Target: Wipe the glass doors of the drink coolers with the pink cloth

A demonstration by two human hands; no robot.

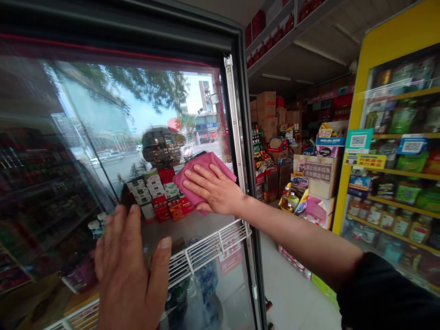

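Note:
My right hand lies flat over a folded pink cloth and holds it against the glass door of an upright display cooler. The cloth sits near the door's right side, above a white wire shelf seen through the glass. At the lower left, my left hand is raised with its fingers up and the thumb apart, holding nothing. It is near the glass; whether the palm touches the pane I cannot tell. Street, trees and stacked boxes show as reflections in the glass.
A black frame edges the cooler door. On the right stands a yellow cabinet with shelves of bottles and packets. Cardboard boxes and a carton with a printed sign stand beyond, on a pale floor.

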